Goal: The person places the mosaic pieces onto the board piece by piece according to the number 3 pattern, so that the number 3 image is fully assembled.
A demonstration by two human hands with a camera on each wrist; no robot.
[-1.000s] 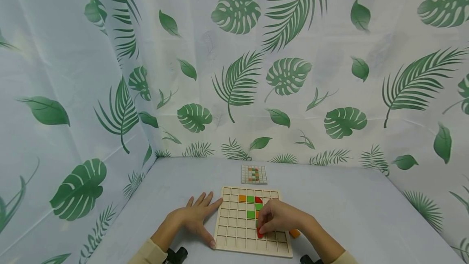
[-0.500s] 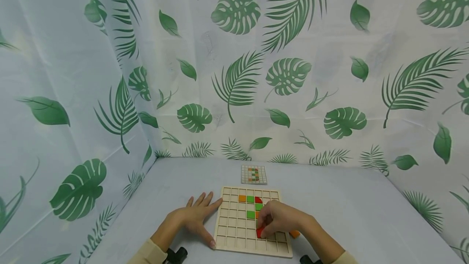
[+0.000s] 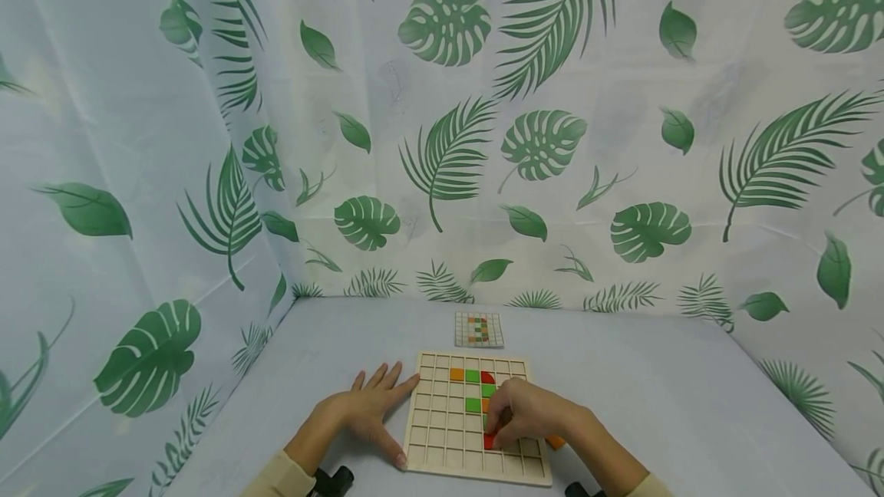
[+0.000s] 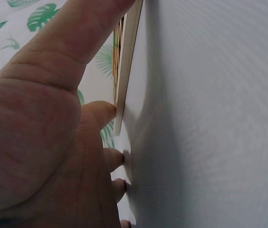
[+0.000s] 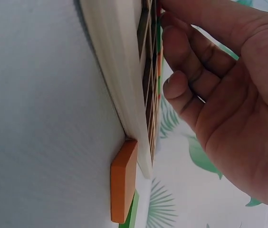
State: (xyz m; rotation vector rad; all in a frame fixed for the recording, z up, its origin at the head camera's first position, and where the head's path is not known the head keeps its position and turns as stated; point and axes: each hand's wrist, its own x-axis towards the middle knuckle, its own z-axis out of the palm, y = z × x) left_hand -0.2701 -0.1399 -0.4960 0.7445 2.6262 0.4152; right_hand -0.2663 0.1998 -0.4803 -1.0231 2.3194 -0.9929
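A pale wooden grid board (image 3: 442, 436) lies on the table. My left hand (image 3: 366, 409) has its fingers spread, with forefinger and thumb touching the board's left edge. Over the board's right half, my right hand (image 3: 532, 409) pinches a red tile (image 3: 489, 441) at a cell in the lower part of the grid. Farther up sit an orange tile (image 3: 457, 375), a green tile (image 3: 473, 375) and a red tile with a rounded corner (image 3: 487, 377). More green and orange tiles run down toward my right hand, which partly covers them.
Behind the board lies a small card (image 3: 479, 328) printed with a coloured grid pattern. An orange block (image 5: 124, 183) rests on the table against the board's right side, with a green block (image 5: 133, 211) just beyond it. Leaf-patterned cloth hangs at the back and left.
The red tile under my right fingers has turned and settled flatter at its cell, and the fingertips have shifted slightly on it. My left hand stays where it was.
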